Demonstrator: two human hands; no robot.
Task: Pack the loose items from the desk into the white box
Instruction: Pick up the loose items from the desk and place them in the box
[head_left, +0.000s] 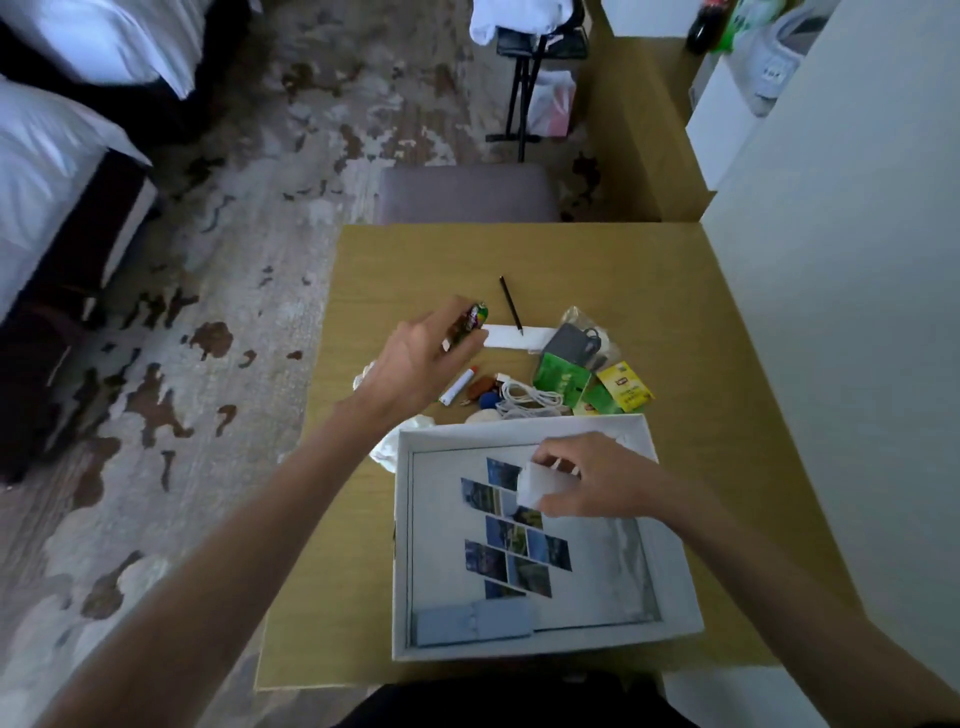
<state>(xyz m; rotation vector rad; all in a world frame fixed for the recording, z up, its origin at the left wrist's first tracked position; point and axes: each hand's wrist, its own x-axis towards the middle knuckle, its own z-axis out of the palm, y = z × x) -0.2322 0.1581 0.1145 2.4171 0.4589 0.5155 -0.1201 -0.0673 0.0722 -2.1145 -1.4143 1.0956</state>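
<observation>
Left hand (415, 358) grips wrapped candy (470, 323) above desk (649, 291); right hand (587, 480) pinches white packet (535, 486) over box (670, 587); cable (530, 397) between hands.

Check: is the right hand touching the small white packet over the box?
Touching. The head view shows the right hand pinching the small white packet between thumb and fingers, over the white box.

Loose items (524, 384) lie on the desk (649, 291) behind the box (670, 587).
</observation>
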